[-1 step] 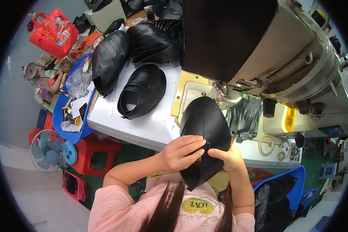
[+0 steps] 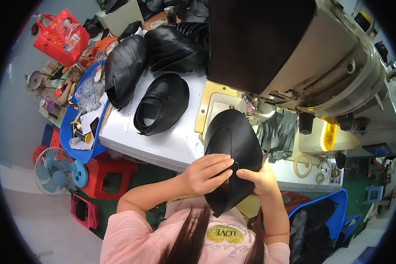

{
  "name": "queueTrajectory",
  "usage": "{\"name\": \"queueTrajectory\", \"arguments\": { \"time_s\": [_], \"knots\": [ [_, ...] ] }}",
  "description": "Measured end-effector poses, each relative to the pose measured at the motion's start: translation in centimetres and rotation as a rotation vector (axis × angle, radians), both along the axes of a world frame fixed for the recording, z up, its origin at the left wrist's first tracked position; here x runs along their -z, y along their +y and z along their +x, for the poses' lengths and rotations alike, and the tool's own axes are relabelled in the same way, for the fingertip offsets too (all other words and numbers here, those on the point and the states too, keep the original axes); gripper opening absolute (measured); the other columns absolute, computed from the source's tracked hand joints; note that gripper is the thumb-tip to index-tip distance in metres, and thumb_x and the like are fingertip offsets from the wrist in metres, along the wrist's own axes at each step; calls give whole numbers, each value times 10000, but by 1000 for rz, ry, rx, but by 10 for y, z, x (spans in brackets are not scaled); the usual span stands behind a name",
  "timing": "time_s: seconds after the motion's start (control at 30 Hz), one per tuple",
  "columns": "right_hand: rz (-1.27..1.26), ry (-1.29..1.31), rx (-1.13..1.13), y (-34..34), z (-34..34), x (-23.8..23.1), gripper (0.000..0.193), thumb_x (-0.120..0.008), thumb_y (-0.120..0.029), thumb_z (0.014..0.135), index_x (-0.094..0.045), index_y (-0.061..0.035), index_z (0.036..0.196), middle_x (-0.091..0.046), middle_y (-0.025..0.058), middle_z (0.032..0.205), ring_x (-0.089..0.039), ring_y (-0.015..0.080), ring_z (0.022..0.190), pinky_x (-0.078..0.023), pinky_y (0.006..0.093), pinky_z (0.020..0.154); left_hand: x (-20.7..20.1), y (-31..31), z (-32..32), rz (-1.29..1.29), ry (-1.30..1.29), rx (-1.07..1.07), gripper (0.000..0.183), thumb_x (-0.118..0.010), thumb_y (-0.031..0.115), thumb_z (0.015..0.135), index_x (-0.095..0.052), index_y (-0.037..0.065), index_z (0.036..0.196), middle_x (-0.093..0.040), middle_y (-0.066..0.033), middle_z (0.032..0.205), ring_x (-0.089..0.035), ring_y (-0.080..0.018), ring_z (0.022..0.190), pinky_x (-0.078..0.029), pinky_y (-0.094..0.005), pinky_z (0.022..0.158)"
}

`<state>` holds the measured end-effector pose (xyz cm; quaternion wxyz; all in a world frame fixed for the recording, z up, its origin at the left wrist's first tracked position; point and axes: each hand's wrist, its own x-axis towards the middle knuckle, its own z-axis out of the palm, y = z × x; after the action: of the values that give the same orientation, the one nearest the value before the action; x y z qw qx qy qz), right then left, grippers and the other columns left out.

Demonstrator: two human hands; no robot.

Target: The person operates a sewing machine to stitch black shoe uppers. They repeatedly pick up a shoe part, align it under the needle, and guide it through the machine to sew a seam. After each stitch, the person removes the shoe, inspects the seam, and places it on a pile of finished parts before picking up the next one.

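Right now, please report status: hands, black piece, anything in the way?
Left hand, right hand: both holding black shoe upper. Sewing machine just ahead. Another upper on table, leftward, apart.

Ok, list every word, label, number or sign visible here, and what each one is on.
I won't copy wording, but here is where it stands:
Pink shirt: one short dark word on a gold patch, large enough to read.
Red bag: pale print, too small to read.
Ruler-like strip along the table edge: marks too fine to read.
Black piece in the left hand and right hand: none visible.
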<state>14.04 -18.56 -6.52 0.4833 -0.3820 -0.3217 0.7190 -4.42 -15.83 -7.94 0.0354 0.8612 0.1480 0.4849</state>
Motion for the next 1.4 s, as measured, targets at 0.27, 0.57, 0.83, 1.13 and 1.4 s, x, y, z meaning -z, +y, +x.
{"name": "queueTrajectory", "arguments": {
  "time_s": [0.27,0.57,0.83,1.13,1.4],
  "knots": [
    [-20,-19,-43,8,1,0,485,-688,27,627,-493,8,1071,-568,70,964,-550,142,838,-459,284,760,-10,0,-6,111,96,-46,214,-596,28,625,-602,-41,828,-596,-161,882,-591,-287,819,-524,-353,663],
    [39,164,189,21,-3,-12,413,-718,-101,668,-517,0,1014,-578,43,853,-560,121,723,-468,237,646,-22,38,-1,144,63,-99,200,-596,10,616,-595,-57,804,-597,-176,861,-594,-317,822,-525,-351,682],
    [139,-187,256,57,38,8,134,-644,-83,723,-570,-2,800,-586,41,690,-547,90,580,-429,196,522,-22,94,29,219,67,-92,200,-605,16,643,-593,-24,839,-573,-126,912,-572,-267,880,-508,-331,721],
    [177,-253,438,72,42,30,136,-680,-110,689,-581,-19,709,-510,-13,588,-405,41,458,-283,161,406,-35,113,30,216,131,-31,176,-637,21,632,-601,4,804,-568,-95,888,-576,-232,805,-495,-306,653],
    [209,-218,454,72,41,35,154,-680,-114,695,-582,-9,748,-518,-7,595,-418,42,467,-292,161,412,-36,115,29,268,124,-16,161,-644,23,630,-596,8,783,-566,-88,884,-579,-221,768,-491,-293,629]
  ]
}}
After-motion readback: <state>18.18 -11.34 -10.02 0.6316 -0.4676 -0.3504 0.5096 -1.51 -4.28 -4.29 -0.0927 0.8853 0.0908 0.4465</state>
